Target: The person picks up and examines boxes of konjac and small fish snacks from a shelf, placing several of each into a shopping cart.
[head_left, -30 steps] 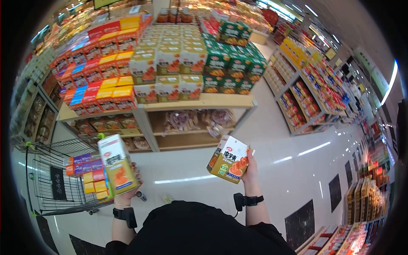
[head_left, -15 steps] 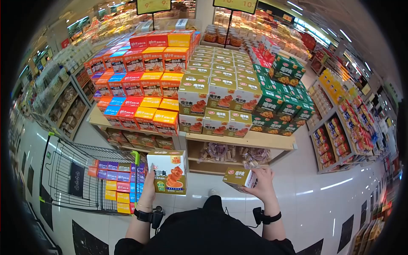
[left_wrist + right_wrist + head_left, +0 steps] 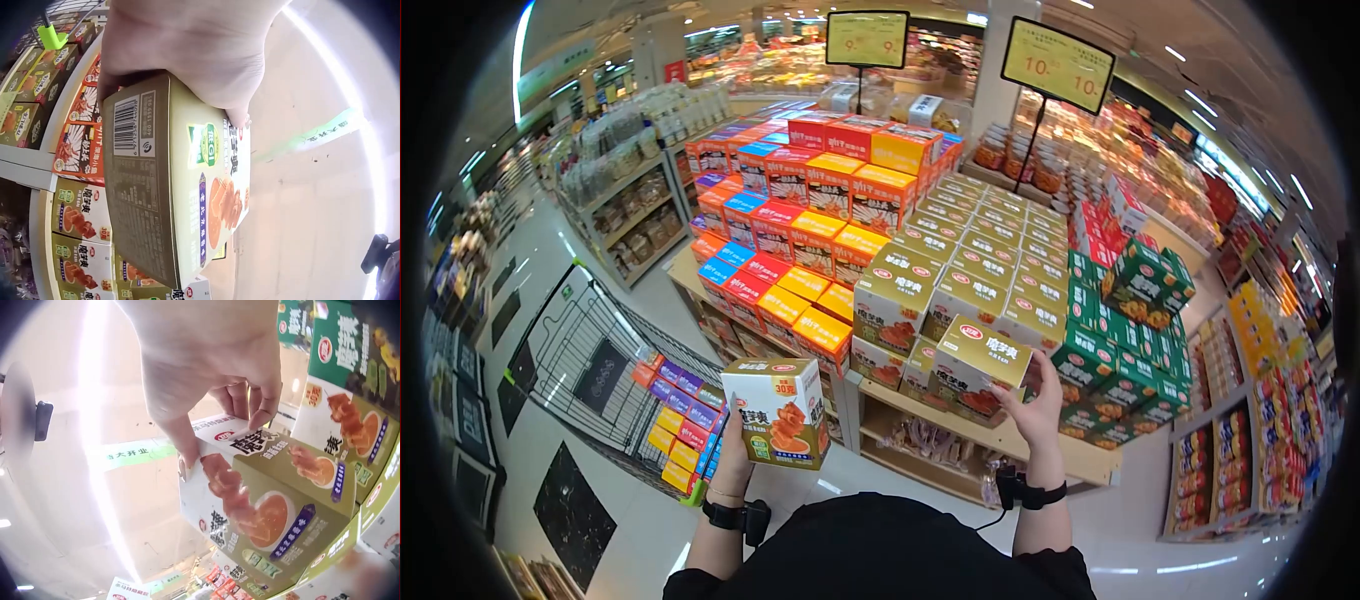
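Note:
My left hand (image 3: 737, 445) holds a white-and-gold snack box (image 3: 780, 412) upright, its food picture facing me. In the left wrist view, the thumb and fingers grip one end of this box (image 3: 194, 200), and a barcode shows on its gold side. A second gold-and-white box (image 3: 983, 362) is in my right hand (image 3: 1037, 405), at the front of the stack of matching boxes (image 3: 990, 250). The right wrist view shows the thumb and fingers pinching the near end of that box (image 3: 269, 500), with more gold boxes and a green one beyond it.
Orange, red and blue boxes (image 3: 820, 200) are stacked left of the gold ones, green boxes (image 3: 1120, 350) to the right. All stand on a wooden display shelf (image 3: 1090, 462). A wire shopping cart (image 3: 605, 375) with colourful boxes is at my left. Price signs (image 3: 1058, 65) rise behind the stacks.
The head view has swung left and nearer the display. My right hand has carried its box from over the floor up to the front of the gold stack. The left hand still holds its box.

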